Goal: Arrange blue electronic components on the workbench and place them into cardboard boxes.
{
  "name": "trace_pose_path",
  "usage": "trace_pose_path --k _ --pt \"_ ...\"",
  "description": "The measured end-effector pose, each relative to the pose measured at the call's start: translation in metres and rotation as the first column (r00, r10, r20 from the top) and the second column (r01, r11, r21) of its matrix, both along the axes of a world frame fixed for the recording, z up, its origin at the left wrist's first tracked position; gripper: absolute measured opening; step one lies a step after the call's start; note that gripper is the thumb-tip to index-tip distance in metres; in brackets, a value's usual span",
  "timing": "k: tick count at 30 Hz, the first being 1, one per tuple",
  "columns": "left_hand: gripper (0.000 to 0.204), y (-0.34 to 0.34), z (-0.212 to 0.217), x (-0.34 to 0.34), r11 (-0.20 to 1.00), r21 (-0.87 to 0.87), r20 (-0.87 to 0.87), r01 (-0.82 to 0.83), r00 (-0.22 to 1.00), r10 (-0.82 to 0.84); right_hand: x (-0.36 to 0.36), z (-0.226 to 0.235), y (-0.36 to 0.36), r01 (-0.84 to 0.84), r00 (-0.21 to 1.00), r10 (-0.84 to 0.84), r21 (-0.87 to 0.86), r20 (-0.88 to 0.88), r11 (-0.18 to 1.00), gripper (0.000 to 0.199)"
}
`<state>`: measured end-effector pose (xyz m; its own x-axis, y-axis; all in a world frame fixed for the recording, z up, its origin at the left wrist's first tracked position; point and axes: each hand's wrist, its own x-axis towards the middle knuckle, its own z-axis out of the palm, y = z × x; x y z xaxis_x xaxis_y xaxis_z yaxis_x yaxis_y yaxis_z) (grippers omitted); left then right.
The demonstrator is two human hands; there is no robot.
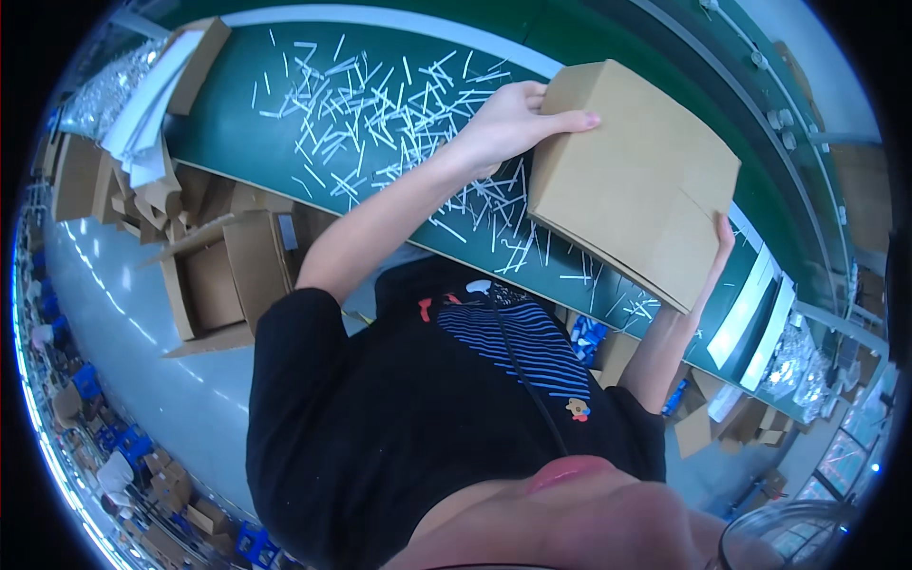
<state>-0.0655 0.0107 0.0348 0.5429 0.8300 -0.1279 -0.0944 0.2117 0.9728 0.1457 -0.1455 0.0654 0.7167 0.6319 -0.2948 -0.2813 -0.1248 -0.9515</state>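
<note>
I hold a brown cardboard box (636, 180) with shut flaps between both hands, above a green conveyor table (228, 123). My left hand (513, 123) grips the box's upper left corner, with the fingers spread along its edge. My right hand (722, 249) presses on the box's right side, and only the fingertips show past the edge. Many thin white sticks (380, 104) lie scattered on the green surface under and to the left of the box.
Open and flattened cardboard boxes (223, 275) stand on the floor to the left. A stack of white sheets (152, 95) sits at the table's left end. White strips (755, 313) and shiny bagged parts (793, 366) lie at the right end.
</note>
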Motion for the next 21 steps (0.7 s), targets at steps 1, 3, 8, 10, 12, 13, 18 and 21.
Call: trace_pose_path --k 1,3,8,10,12,13,18,21 --pt "0.071 0.003 -0.004 0.001 0.999 0.041 -0.015 0.021 1.0 -0.021 0.002 0.0 -0.001 0.0 1.0 0.0 -0.015 0.031 1.0 0.08" --pt "0.073 0.006 0.006 0.0 0.967 0.246 -0.134 -0.069 0.985 0.105 0.008 0.0 -0.003 0.019 0.996 -0.015 -0.04 0.089 0.999 0.078" --pt "0.056 0.051 0.079 -0.005 0.902 0.368 -0.346 0.227 0.933 -0.093 0.011 0.005 -0.009 -0.016 0.993 0.022 -0.052 0.114 0.999 0.07" --pt "0.051 0.073 0.066 -0.005 0.872 0.371 -0.416 0.32 0.897 -0.151 0.013 0.004 -0.007 -0.041 0.994 0.044 -0.029 0.105 0.999 0.068" --pt "0.053 0.078 0.032 -0.021 0.918 0.357 -0.348 0.172 0.936 -0.04 0.02 0.005 -0.006 -0.067 0.995 0.066 0.018 0.075 0.998 0.066" --pt "0.055 0.078 0.01 -0.032 0.966 0.252 -0.146 0.056 0.989 -0.02 0.023 0.007 -0.007 -0.075 0.995 0.072 0.041 0.062 0.996 0.066" --pt "0.058 0.039 -0.061 -0.094 0.973 -0.114 0.427 -0.199 0.875 0.229 0.005 0.031 -0.002 -0.41 0.912 0.404 0.198 0.07 0.891 0.072" --pt "0.063 0.02 -0.084 -0.1 0.884 -0.224 0.419 -0.411 0.778 0.468 -0.03 0.045 0.025 -0.652 0.753 0.613 0.147 0.241 0.743 0.078"
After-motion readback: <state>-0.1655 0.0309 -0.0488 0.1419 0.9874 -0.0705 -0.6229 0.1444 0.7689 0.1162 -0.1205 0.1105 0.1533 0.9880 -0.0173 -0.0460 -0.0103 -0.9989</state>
